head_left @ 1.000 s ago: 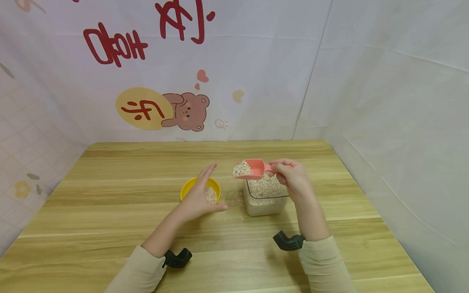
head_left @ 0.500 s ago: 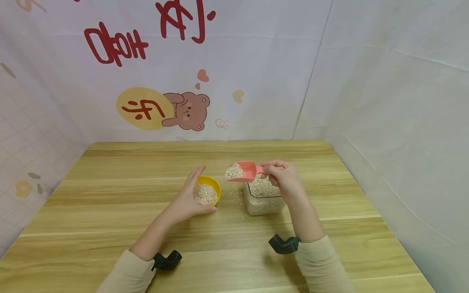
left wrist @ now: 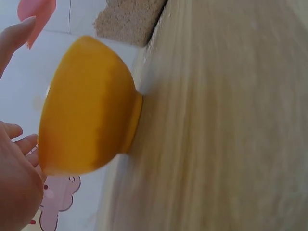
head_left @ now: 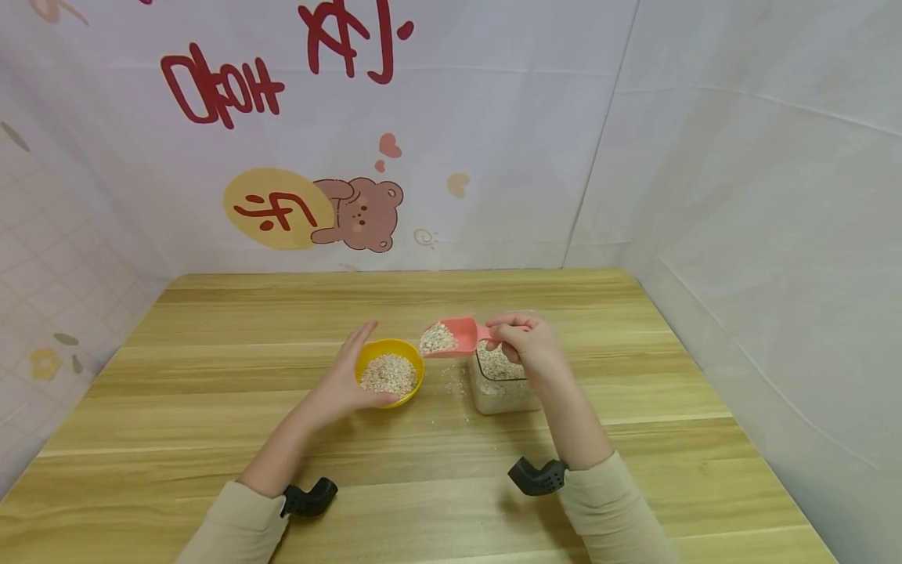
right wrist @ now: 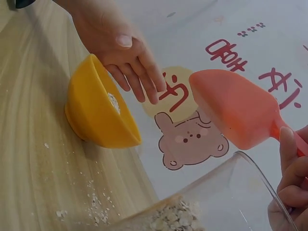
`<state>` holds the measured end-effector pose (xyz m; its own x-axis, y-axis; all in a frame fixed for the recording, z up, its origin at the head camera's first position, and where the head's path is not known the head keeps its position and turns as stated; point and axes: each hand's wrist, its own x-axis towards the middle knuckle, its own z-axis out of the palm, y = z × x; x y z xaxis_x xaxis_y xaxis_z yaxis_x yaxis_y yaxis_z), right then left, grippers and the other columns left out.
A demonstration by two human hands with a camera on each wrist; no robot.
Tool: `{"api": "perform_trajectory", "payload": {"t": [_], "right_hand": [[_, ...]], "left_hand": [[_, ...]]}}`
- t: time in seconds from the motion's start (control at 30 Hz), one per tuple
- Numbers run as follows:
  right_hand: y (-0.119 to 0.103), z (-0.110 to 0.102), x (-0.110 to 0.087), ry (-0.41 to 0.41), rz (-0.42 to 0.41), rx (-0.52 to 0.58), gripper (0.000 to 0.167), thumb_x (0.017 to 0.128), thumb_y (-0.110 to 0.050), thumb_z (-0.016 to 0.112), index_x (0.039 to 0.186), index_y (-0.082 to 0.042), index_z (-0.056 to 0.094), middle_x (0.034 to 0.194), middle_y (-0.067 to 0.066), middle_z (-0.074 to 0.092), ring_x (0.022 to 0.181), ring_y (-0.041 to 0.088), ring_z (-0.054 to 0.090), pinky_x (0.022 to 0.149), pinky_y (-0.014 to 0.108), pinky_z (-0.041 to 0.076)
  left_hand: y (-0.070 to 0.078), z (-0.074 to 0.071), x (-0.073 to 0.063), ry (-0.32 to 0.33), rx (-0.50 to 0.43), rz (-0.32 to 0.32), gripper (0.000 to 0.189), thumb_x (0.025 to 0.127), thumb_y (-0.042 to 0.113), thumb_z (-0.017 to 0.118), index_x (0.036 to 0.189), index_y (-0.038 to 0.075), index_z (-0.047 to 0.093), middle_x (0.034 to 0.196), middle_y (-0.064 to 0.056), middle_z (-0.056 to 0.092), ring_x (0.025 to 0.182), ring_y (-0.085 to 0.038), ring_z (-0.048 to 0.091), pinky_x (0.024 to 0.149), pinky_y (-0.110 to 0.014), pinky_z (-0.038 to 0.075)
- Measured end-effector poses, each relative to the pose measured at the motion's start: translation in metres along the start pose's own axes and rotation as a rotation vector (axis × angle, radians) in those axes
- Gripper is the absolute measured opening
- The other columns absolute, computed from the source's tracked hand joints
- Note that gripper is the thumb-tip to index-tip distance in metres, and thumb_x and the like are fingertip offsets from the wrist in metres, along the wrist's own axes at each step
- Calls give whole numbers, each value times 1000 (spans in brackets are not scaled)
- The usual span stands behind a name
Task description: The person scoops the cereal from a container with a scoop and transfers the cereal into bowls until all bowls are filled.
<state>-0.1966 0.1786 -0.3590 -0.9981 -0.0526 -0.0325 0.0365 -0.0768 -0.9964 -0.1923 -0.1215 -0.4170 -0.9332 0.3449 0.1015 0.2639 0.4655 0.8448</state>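
My right hand [head_left: 532,348] grips the handle of a pink scoop [head_left: 461,335], which carries a heap of oat flakes [head_left: 438,338] at its front end. The scoop's tip is close to the right rim of a yellow bowl [head_left: 387,346] standing on the table with oat flakes inside. My left hand [head_left: 340,385] is at the bowl's left side, fingers extended and thumb spread near the front rim. From the right wrist view, its straight fingers [right wrist: 137,72] show just over the bowl's rim. Behind the scoop, a clear square container [head_left: 502,399] holds more oats.
Spilled flakes [head_left: 456,384] lie on the wooden table [head_left: 423,486] between bowl and container. A white printed curtain [head_left: 493,157] hangs behind the table, with another on each side. Black wrist mounts [head_left: 310,498] sit at both sleeves.
The right hand has carried the loaded scoop left and slightly nearer, from over the container toward the bowl. The left hand has shifted left, uncovering more of the bowl.
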Motion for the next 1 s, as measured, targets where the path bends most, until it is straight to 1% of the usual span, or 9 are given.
{"api": "perform_trajectory", "payload": {"t": [0.1, 0.2, 0.33, 0.5, 0.6, 0.7, 0.77, 1.0], "right_hand": [[1, 3, 0, -9, -14, -14, 18, 87, 3, 59, 102, 12, 65, 60, 2, 64, 42, 7, 32, 45, 19, 24], [2, 6, 0, -9, -33, -21, 18, 87, 4, 59, 101, 13, 66, 61, 4, 64, 43, 8, 33, 45, 19, 24], [2, 10, 0, 4, -41, -31, 19, 85, 5, 61, 101, 12, 67, 62, 6, 65, 44, 11, 34, 45, 21, 25], [2, 14, 1, 18, 2, -64, 21, 85, 0, 64, 103, 9, 69, 64, 7, 66, 47, 12, 37, 47, 21, 26], [2, 16, 2, 12, 27, -66, 20, 86, -1, 64, 103, 9, 68, 64, 6, 66, 48, 11, 41, 47, 21, 26], [3, 18, 4, -7, 36, -52, 22, 86, 1, 62, 105, 12, 65, 63, 5, 66, 46, 10, 42, 46, 21, 25], [4, 19, 6, -17, 44, -62, 24, 86, 1, 61, 106, 13, 63, 63, 4, 65, 46, 9, 41, 46, 21, 25], [4, 25, 14, -31, 87, -135, 20, 84, -4, 64, 102, 3, 70, 66, 7, 66, 47, 9, 37, 48, 23, 26]], "left_hand": [[-5, -3, 0, -13, 4, 3, 117, 65, 40, 88, 154, 29, 13, 159, -5, 8, 141, -36, 14, 102, -67, 20], [-10, -4, 1, -27, 3, 9, 117, 64, 41, 88, 154, 28, 14, 158, -6, 9, 141, -35, 13, 103, -67, 20], [-16, -6, 2, -44, 9, 19, 118, 64, 39, 88, 154, 22, 14, 158, -9, 9, 141, -36, 13, 103, -67, 20], [-22, -8, 4, -73, -3, 25, 117, 65, 36, 88, 154, 16, 15, 158, -13, 10, 141, -38, 14, 104, -65, 19], [-25, -9, 4, -93, -12, 33, 116, 66, 34, 88, 154, 13, 15, 157, -14, 10, 140, -38, 15, 105, -64, 18], [-28, -10, 4, -111, -15, 41, 117, 65, 33, 88, 154, 10, 15, 157, -14, 11, 141, -38, 14, 106, -63, 18], [-29, -10, 4, -121, -15, 41, 118, 65, 34, 89, 153, 9, 15, 157, -13, 12, 141, -37, 13, 106, -63, 17], [-33, -12, 3, -140, -14, 38, 119, 64, 35, 89, 153, 5, 15, 156, -14, 17, 141, -36, 15, 108, -61, 17]]}}
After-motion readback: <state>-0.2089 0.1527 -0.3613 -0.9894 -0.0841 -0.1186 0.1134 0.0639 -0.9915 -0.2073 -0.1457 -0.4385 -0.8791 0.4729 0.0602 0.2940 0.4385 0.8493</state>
